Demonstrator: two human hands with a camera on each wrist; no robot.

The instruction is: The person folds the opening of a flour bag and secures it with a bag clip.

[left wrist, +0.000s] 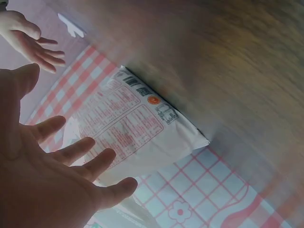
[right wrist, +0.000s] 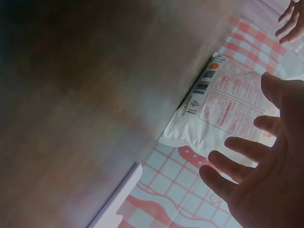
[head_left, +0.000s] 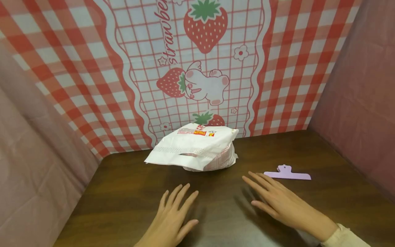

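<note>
Your left grip (head_left: 171, 218) and right grip (head_left: 284, 202) are spread, neither holding anything. White bag (head_left: 197, 140) sits on the bench (head_left: 123, 192) before the cloth backdrop (head_left: 293, 68). Risk: pinching only its loose front flap (head_left: 172, 158) could tip it; a low right sweep might knock the nearby purple clip (head_left: 287, 175).

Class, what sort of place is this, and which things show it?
Probably a curtained-off tabletop setup: a brown wood-grain table, a strawberry-print cloth hung behind it, and pink drapes at both sides.
</note>
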